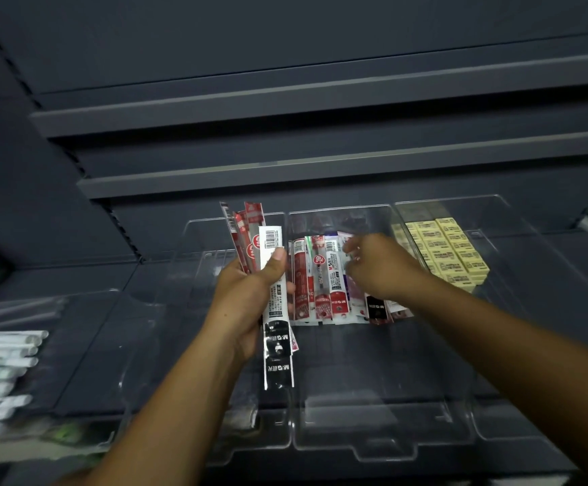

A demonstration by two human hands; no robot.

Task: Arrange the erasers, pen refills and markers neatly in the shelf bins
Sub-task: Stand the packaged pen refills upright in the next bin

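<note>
Clear moulded plastic makes up the middle bin (355, 447), its near rim closest to the viewer; towards the shelf's left edge lie white cylindrical markers (1, 363), side by side in a neighbouring clear tray. Above the middle bin's left wall, the left hand (247, 303) grips a bundle of red, white and black pen refill packets (273, 247), thumb pressed across the front one and fingers wrapped behind, the packets fanning upward. The right hand (380, 268) reaches into the far half of the middle bin, fingers bent down onto a row of refill packets (320, 282) lying flat and overlapping; it is blurred, so I cannot tell whether it pinches one or only touches. Farther right, at the back of the right-hand bin, pale yellow block erasers (450, 250) sit stacked in tidy rows; dark grey metal shelves (285, 159) rise behind.

The packets look light, thin and glossy, likely to slide against each other and to flex at their ends; a pinch near mid-length, across the flat faces, should keep them squared.
</note>
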